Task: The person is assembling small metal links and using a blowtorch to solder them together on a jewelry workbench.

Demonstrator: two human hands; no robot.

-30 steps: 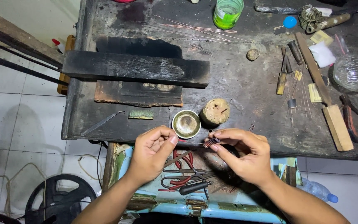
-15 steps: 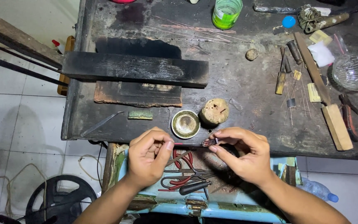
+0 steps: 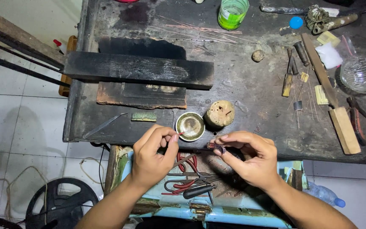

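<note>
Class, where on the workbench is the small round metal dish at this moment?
In the head view, the small round metal dish sits near the bench's front edge, just left of the cork-like block and beyond the left hand.

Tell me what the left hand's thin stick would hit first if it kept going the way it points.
Judging by this view, the left hand aims its thin stick up and right at the small metal bowl; its rim would likely come first, though height is unclear.
</note>
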